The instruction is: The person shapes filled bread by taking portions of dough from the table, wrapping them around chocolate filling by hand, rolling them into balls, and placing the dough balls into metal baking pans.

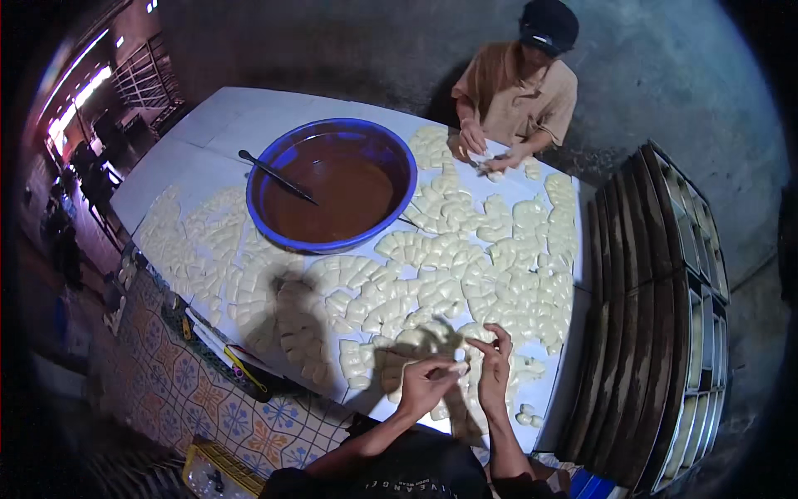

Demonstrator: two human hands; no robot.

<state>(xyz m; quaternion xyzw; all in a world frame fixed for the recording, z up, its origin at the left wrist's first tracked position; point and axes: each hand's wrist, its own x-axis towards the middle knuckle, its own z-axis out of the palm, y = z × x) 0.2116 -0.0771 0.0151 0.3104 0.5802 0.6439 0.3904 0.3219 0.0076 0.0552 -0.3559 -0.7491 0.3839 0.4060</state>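
Observation:
Many pale dough pieces [416, 295] lie close together in rows across the white table [274, 104]. Over its near edge, my left hand [426, 387] pinches a small dough piece [458, 368] between thumb and fingertips. Just to the right is my right hand [495, 366], raised with its fingers curved and apart above more dough; I see nothing clearly gripped in it. The two hands do not touch. A few rounded dough pieces [529, 416] sit by the table's near right corner.
A large blue basin [259, 218] of brown filling [349, 187] holds a dark-handled utensil [278, 177]. Across the table a co-worker [519, 100] handles dough. Stacked dark trays [611, 333] stand along the right side. A yellow crate [224, 460] is at the lower left on patterned tiles [249, 424].

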